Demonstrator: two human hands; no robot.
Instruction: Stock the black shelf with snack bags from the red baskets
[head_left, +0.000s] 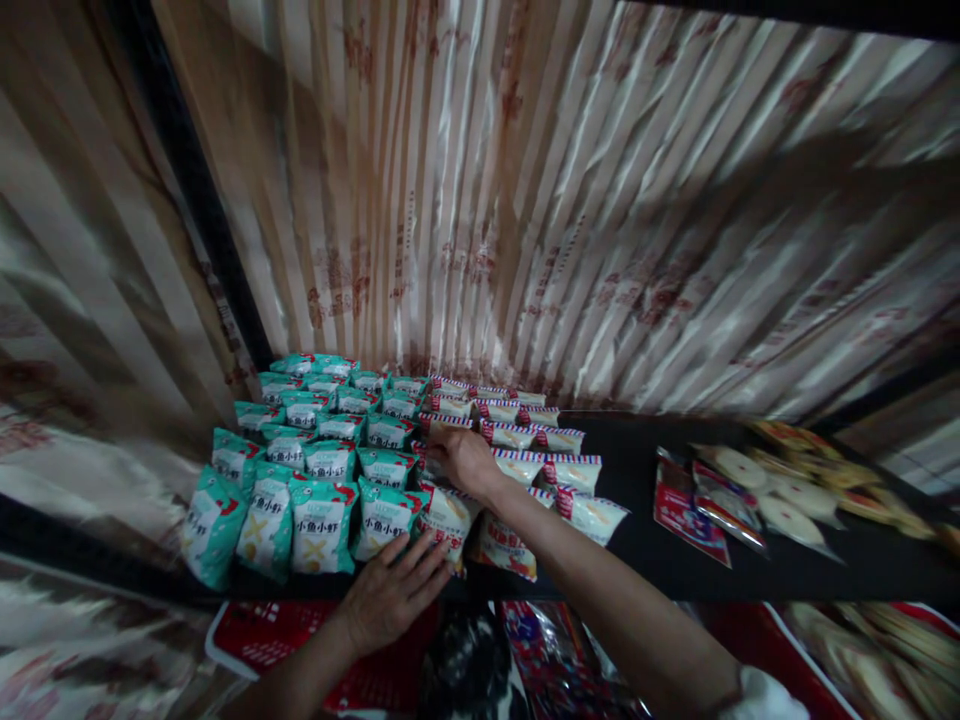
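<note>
Rows of small teal snack bags (322, 525) stand upright on the left part of a black shelf (630, 560). Beside them, to the right, are rows of white snack bags (590, 515) with red-and-blue striped top edges. My left hand (397, 592) is open, its fingers spread against the lower front of the front-row bags where teal and white meet. My right hand (465, 465) reaches over the front row. Its fingers are curled down and closed at the top of a white snack bag in a row behind; the fingertips are partly hidden.
Flat red packets (686, 510) and clear packs of round pale pieces (795, 495) lie on the shelf's right side. Yellowish packs (817, 455) lie behind them. A pleated printed curtain (480, 200) hangs behind, with a dark post (202, 200) at left. Red baskets (262, 635) are below.
</note>
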